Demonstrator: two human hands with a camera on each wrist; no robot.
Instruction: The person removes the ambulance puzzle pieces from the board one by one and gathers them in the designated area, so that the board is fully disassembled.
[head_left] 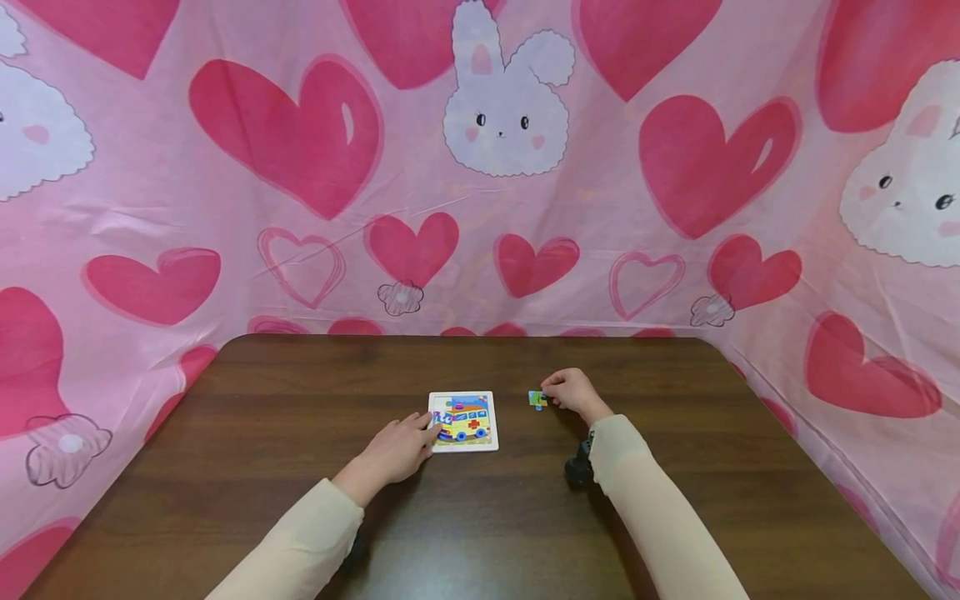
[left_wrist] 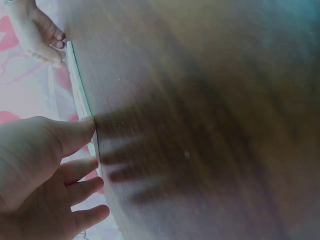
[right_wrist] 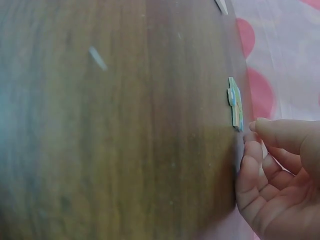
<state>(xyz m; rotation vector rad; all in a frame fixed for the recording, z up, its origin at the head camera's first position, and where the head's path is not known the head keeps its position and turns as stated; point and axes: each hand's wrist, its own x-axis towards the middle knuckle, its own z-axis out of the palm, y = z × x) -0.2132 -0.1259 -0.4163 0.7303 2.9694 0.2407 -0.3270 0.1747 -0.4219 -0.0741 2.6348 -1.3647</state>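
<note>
The left hand [head_left: 397, 447] lay loose-fingered along the left of the puzzle [head_left: 467, 423], seemingly steadying it, while the right hand [head_left: 573, 392] pinched a piece [head_left: 536, 398].

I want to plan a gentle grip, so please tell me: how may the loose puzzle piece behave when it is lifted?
The loose puzzle piece looks thin but unbent, so probably stiff. Being small, it is likely light. Its flat shape makes rolling unlikely.
</note>
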